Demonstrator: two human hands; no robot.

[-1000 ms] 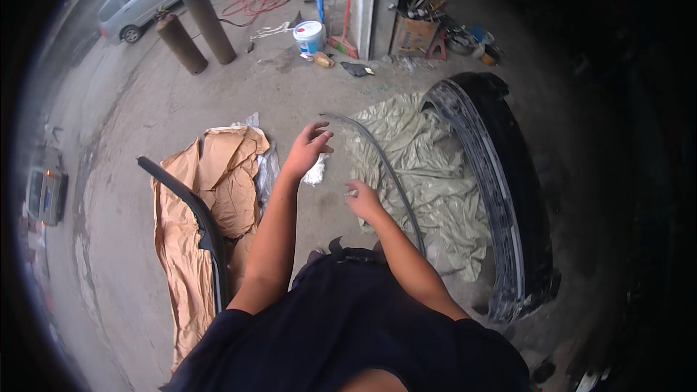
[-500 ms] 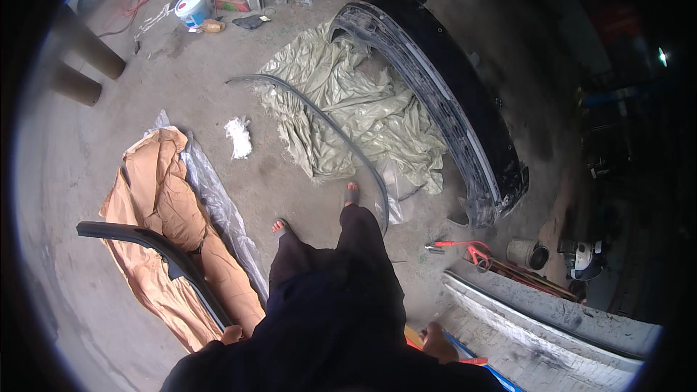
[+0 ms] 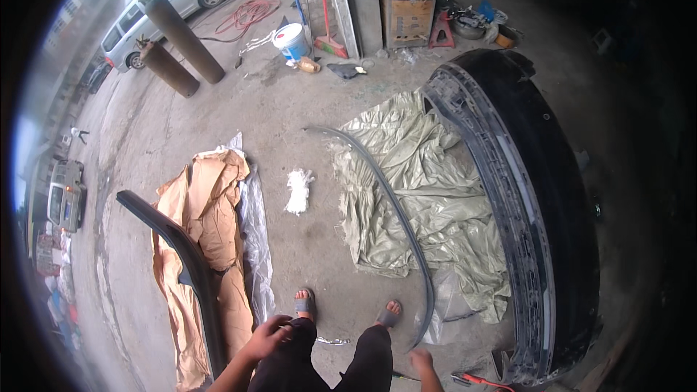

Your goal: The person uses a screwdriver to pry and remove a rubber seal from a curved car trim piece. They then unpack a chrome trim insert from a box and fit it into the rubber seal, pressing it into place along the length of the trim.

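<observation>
My left hand (image 3: 270, 337) hovers over my left thigh, its fingers loosely bent and apart, with nothing visible in them. Beside that forearm, a long curved black car trim panel (image 3: 190, 265) lies over crumpled brown wrapping paper (image 3: 219, 229); its near end runs out of view at the lower edge. My right hand (image 3: 420, 361) hangs low beside my right leg with curled fingers, and its palm is hidden. Just above it ends a thin dark curved strip (image 3: 396, 203) on the floor, which I cannot see it touching.
A large black bumper (image 3: 555, 210) stands at the right, by a crumpled greenish sheet (image 3: 428, 207). A white bundle (image 3: 298, 192) lies ahead. Farther off are two gas cylinders (image 3: 174, 36), a white bucket (image 3: 290, 42) and a wooden box (image 3: 408, 22). A red-handled clamp (image 3: 479, 380) lies lower right.
The view has tilted up and shifted left, bringing parked cars into sight. My left hand has come away from the trim panel's near end to above my thigh. The bright objects beside my right hand have left view.
</observation>
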